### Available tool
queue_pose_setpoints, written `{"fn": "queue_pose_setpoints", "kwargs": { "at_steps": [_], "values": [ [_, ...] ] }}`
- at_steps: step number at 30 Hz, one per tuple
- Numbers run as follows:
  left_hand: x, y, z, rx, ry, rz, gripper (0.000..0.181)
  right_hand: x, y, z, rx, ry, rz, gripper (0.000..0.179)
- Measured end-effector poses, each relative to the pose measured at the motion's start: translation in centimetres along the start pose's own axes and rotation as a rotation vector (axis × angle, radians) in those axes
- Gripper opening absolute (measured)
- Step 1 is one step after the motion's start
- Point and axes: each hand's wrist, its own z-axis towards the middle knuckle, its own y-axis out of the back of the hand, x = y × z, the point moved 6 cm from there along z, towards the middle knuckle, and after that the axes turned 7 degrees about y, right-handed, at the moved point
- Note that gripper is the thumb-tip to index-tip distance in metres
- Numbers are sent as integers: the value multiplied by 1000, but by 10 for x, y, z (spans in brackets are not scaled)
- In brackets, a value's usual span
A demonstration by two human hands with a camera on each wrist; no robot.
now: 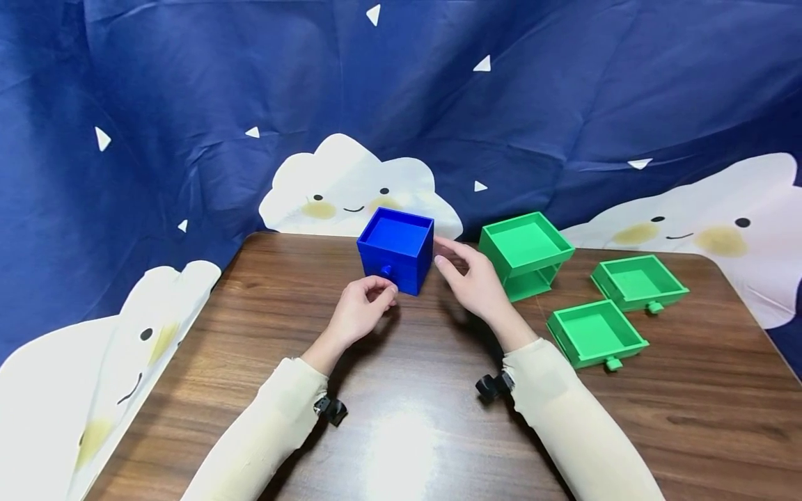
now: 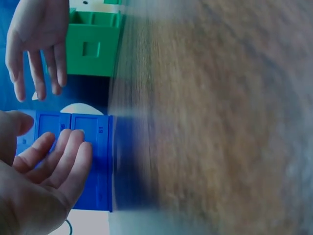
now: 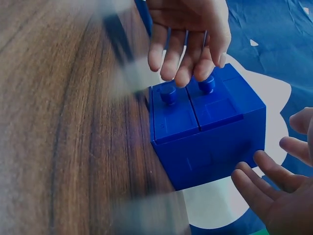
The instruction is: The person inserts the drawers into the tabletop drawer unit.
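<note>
A blue box (image 1: 410, 277) with two closed drawers and a tray-like top stands at the back of the table. Two round knobs show on its drawer fronts, the lower knob (image 3: 168, 95) and the upper knob (image 3: 207, 84). Just in front of the drawer fronts is my left hand (image 1: 363, 306), its fingers loosely bent and nothing held in them. My right hand (image 1: 473, 282) is at the box's right side, fingers spread, fingertips close to the side wall. In the right wrist view the left fingertips overlap the upper knob.
To the right of the blue box stands a green cabinet (image 1: 501, 254) with an open front. Two green drawers lie on the table farther right, a nearer drawer (image 1: 595, 334) and a farther drawer (image 1: 642, 282). A dark blue cloth (image 1: 532, 125) with clouds hangs behind the table.
</note>
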Motion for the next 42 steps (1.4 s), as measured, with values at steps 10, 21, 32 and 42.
{"fn": "queue_pose_setpoints", "kwargs": {
  "at_steps": [10, 21, 32, 42],
  "values": [
    [-7, -4, -2, 30, -70, -68, 23, 6, 8, -16, 15, -23, -12, 39],
    [-22, -19, -2, 80, -110, -33, 27, 15, 19, -32, 40, -24, -30, 34],
    [-35, -39, -1, 103, -132, 3, 28, 22, 38, -51, 10, -14, -64, 33],
    [-40, -57, 8, 130, -133, 14, 30, 19, 58, -64, -22, -36, -87, 32]
  ]
}}
